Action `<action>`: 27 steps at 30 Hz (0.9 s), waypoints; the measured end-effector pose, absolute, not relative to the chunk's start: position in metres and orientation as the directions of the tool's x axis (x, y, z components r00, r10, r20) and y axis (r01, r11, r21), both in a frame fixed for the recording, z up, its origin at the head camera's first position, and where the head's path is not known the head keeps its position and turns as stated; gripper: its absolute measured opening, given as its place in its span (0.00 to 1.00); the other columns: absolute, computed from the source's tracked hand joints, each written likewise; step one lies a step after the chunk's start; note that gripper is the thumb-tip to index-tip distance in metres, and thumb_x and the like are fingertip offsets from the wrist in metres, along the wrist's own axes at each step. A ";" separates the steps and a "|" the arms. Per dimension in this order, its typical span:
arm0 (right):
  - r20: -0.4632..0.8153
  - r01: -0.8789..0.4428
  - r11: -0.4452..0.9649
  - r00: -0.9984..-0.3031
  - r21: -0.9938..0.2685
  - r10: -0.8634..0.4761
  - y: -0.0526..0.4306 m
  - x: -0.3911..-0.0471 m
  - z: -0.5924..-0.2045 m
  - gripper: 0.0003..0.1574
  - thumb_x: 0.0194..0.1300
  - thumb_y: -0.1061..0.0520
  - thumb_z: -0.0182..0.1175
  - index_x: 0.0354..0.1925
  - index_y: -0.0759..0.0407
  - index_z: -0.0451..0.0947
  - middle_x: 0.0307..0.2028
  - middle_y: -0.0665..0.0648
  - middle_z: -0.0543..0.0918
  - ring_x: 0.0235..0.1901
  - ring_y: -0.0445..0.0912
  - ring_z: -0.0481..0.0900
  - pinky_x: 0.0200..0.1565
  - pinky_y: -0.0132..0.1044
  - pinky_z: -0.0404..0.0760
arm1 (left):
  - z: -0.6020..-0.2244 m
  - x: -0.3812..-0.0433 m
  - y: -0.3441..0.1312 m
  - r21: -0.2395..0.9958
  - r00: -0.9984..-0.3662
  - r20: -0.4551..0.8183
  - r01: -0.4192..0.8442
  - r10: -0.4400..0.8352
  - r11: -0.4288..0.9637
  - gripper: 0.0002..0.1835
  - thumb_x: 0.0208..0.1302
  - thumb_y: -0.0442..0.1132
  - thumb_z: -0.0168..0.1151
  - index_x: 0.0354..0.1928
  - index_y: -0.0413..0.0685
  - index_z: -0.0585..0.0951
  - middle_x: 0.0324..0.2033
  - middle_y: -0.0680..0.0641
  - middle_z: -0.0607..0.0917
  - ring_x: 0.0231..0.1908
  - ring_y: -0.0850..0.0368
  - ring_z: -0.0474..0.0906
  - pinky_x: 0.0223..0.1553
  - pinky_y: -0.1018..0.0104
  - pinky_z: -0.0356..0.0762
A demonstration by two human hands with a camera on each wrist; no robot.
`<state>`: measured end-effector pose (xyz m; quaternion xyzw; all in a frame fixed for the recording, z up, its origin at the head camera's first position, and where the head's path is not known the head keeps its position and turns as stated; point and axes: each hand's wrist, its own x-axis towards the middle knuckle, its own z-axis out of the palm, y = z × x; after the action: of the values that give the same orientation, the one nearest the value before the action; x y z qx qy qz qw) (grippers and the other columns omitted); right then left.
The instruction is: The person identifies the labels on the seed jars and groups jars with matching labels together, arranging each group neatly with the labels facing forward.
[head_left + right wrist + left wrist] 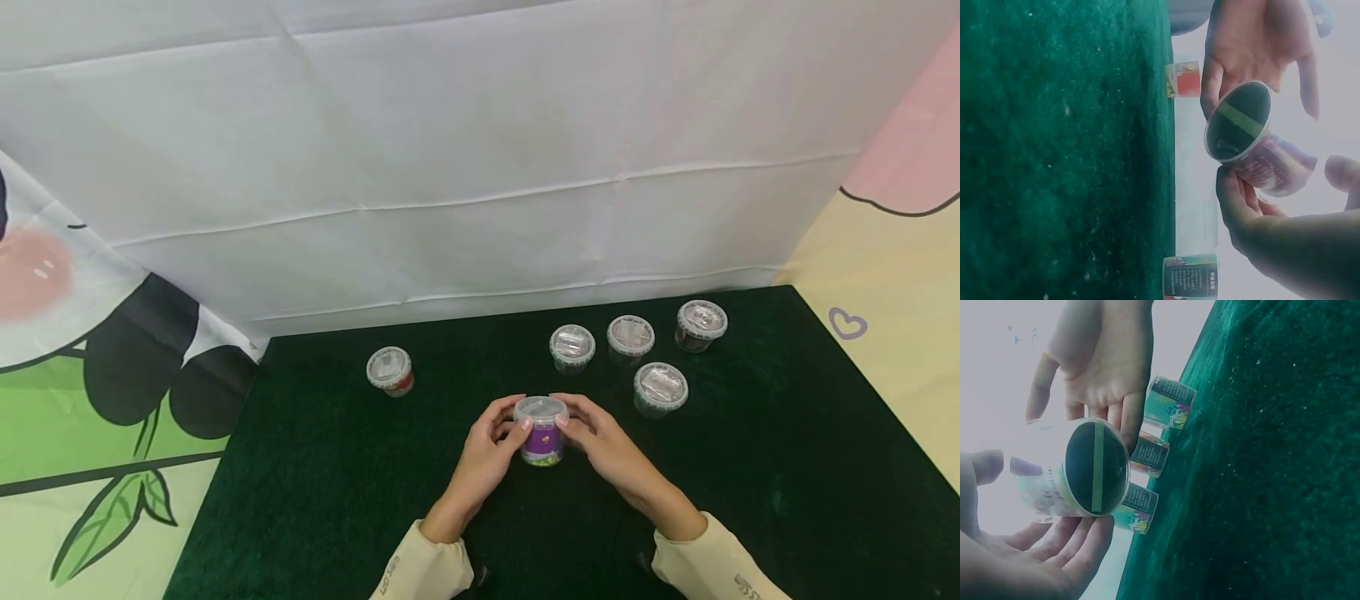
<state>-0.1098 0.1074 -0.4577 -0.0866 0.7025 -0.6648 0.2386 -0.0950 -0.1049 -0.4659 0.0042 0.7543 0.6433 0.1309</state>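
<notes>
A small clear tub with a purple label (542, 437) and a translucent lid is held between both hands, near the middle of the table. My left hand (483, 454) grips its left side, thumb in front and fingers behind. On the opposite side my right hand (603, 442) holds it the same way. In the left wrist view the dark base of the tub (1079, 469), crossed by a pale green strip, faces the camera above the cloth. The right wrist view shows that base (1239, 120) tilted, with my right fingers (1235, 194) against the wall.
A red-labelled lidded tub (390, 371) stands alone at the back left. Several similar tubs stand at the back right, the nearest (660, 389) just beyond my right hand. Dark green cloth (322, 483) covers the table, and a white fabric wall (450, 167) rises behind it.
</notes>
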 end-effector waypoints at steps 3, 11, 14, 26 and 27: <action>-0.235 0.212 0.101 -0.866 -0.972 -0.442 0.107 -0.110 -0.458 0.34 0.85 0.51 0.48 0.80 0.63 0.56 0.72 0.69 0.69 0.73 0.64 0.68 0.74 0.62 0.67 | -0.467 -0.094 -0.105 0.973 -0.963 -0.193 -0.165 0.185 0.159 0.29 0.81 0.52 0.57 0.75 0.44 0.69 0.66 0.41 0.78 0.61 0.48 0.78 0.63 0.49 0.77; -0.220 0.202 0.089 -0.868 -0.975 -0.446 0.106 -0.109 -0.458 0.35 0.85 0.51 0.47 0.80 0.63 0.54 0.73 0.70 0.68 0.74 0.65 0.67 0.74 0.61 0.67 | -0.467 -0.093 -0.105 0.978 -0.970 -0.176 -0.152 0.169 0.145 0.28 0.81 0.50 0.57 0.74 0.44 0.69 0.65 0.42 0.78 0.59 0.50 0.79 0.61 0.51 0.78; -0.225 0.198 0.107 -0.883 -0.974 -0.412 0.104 -0.107 -0.455 0.35 0.85 0.51 0.49 0.80 0.63 0.56 0.72 0.69 0.69 0.73 0.63 0.69 0.74 0.60 0.68 | -0.466 -0.092 -0.104 0.978 -0.976 -0.165 -0.143 0.141 0.153 0.28 0.81 0.49 0.58 0.74 0.43 0.69 0.64 0.41 0.78 0.58 0.49 0.79 0.58 0.55 0.77; -0.234 0.180 0.185 -0.911 -0.966 -0.338 0.093 -0.103 -0.455 0.33 0.84 0.54 0.52 0.78 0.64 0.60 0.70 0.68 0.73 0.70 0.62 0.73 0.71 0.62 0.71 | -0.467 -0.087 -0.095 0.974 -0.987 -0.145 -0.130 0.074 0.184 0.27 0.78 0.47 0.63 0.69 0.41 0.71 0.60 0.41 0.79 0.57 0.49 0.77 0.55 0.58 0.78; -0.238 0.185 0.180 -0.908 -0.966 -0.343 0.093 -0.103 -0.455 0.33 0.84 0.53 0.52 0.78 0.64 0.59 0.70 0.68 0.73 0.70 0.62 0.73 0.71 0.62 0.71 | -0.466 -0.087 -0.095 0.973 -0.986 -0.147 -0.130 0.076 0.189 0.27 0.78 0.47 0.63 0.69 0.41 0.71 0.60 0.41 0.79 0.56 0.49 0.77 0.55 0.58 0.79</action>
<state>-0.1030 0.0930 -0.4551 -0.0535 0.7395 -0.6383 0.2071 -0.0869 -0.0951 -0.4665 -0.0178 0.7668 0.6365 0.0808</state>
